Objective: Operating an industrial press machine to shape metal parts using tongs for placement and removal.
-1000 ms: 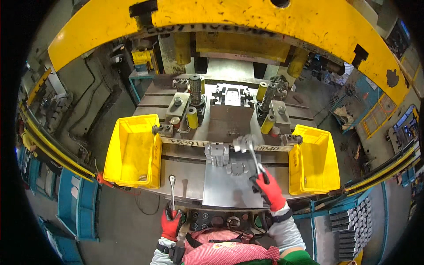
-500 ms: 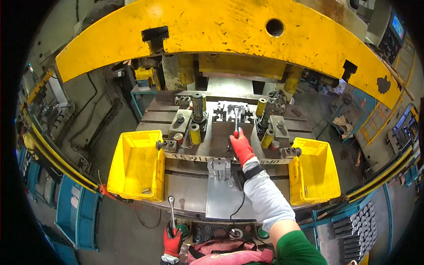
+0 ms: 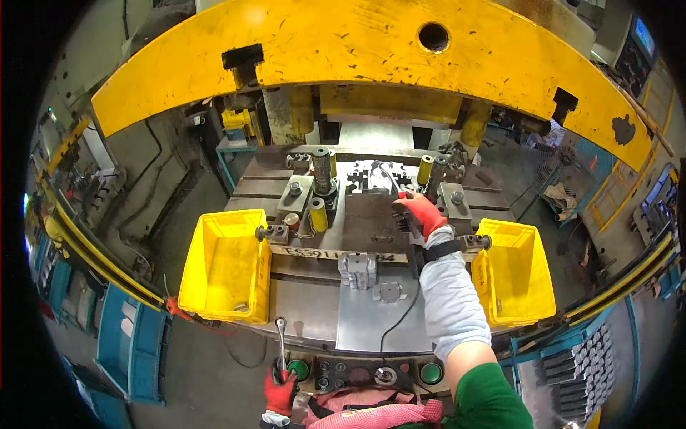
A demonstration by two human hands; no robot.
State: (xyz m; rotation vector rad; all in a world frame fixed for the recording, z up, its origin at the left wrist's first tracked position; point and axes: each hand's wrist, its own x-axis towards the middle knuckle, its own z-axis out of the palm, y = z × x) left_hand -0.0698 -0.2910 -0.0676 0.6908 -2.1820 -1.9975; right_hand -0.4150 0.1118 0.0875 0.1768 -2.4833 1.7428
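My right hand, in a red glove with a white sleeve, is closed around a black-handled tool. Its slim, bent metal end reaches over the shiny metal die, and a black cord hangs below. Whether the tip touches the die, I cannot tell. At the lower left, my red-gloved left hand grips a metal tool with a round, ring-like head pointing up. Nearer than the die stand a stack of grey metal parts and a single metal part on a metal sheet.
Yellow bins stand at the left and right. Guide posts and yellow cylinders flank the die. A yellow press beam spans overhead. Green buttons sit on the front control panel. Stacked parts lie lower right.
My right hand has moved right and slightly away from me, with its tool now slanting leftward. The single metal part beside the stack has come into view. My left hand stays nearly in place.
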